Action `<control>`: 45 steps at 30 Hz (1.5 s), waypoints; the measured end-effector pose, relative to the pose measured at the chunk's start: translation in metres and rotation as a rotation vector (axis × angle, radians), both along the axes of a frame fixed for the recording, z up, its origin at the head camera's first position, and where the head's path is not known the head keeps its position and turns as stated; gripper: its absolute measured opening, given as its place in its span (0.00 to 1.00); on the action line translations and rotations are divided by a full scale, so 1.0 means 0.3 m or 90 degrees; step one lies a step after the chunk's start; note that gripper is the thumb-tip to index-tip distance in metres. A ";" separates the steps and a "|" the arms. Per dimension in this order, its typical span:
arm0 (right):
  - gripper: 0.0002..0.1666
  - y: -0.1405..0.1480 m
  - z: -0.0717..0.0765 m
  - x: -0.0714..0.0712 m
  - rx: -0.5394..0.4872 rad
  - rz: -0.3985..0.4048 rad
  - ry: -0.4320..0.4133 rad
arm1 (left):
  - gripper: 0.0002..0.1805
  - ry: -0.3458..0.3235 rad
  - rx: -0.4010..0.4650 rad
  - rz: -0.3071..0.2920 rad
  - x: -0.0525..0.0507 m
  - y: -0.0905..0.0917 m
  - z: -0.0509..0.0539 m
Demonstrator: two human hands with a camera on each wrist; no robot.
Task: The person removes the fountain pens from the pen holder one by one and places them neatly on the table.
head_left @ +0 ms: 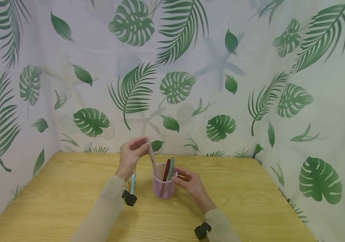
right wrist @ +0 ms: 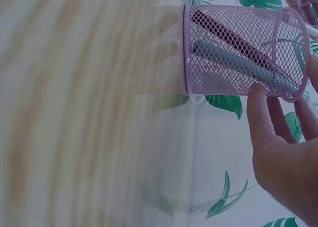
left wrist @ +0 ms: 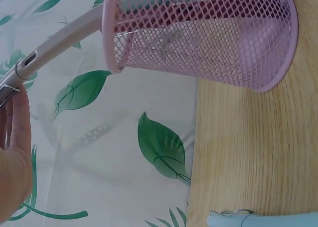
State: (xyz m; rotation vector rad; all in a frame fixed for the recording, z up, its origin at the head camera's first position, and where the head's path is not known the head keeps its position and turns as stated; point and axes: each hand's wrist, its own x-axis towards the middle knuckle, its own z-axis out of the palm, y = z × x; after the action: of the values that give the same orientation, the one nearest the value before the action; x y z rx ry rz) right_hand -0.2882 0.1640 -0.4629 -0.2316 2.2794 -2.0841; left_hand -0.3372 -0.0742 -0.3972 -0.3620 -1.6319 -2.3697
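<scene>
A pink mesh pen holder [head_left: 164, 191] stands upright on the table. Between left thumb and fingers, my left hand [head_left: 130, 157] pinches a pale pen [head_left: 151, 153] near its upper end. That pen slants down, its lower end inside the holder's rim. A dark red pen [head_left: 167, 169] and a grey-green pen [head_left: 171, 165] lean inside, also seen through the mesh. From the right, my right hand [head_left: 193, 185] grips the holder near its rim, thumb and fingers against the wall. Beneath the left wrist lie a light blue pen [head_left: 133, 183] and a yellow item [head_left: 128, 185], partly hidden.
The wooden table [head_left: 236, 195] reaches back to a leaf-patterned curtain [head_left: 190, 127], which also closes off both sides. A black strap mount [head_left: 129, 198] sits on the left sleeve and another mount [head_left: 202, 231] on the right.
</scene>
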 end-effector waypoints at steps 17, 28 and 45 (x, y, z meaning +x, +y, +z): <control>0.29 0.003 0.001 0.004 -0.013 0.030 -0.001 | 0.11 -0.033 0.040 0.051 0.018 -0.082 -0.027; 0.30 0.009 -0.001 0.001 -0.021 0.046 0.003 | 0.12 -0.064 -0.006 0.053 0.015 -0.128 -0.051; 0.27 0.002 0.017 -0.004 0.027 0.022 0.014 | 0.17 -0.103 -0.096 0.076 0.027 -0.238 -0.076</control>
State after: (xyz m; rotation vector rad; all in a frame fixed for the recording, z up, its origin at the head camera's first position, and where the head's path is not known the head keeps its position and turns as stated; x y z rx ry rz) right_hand -0.2895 0.1646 -0.4579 -0.2925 2.3114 -2.0255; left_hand -0.3291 -0.1457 -0.4200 -0.0992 -1.8551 -2.2455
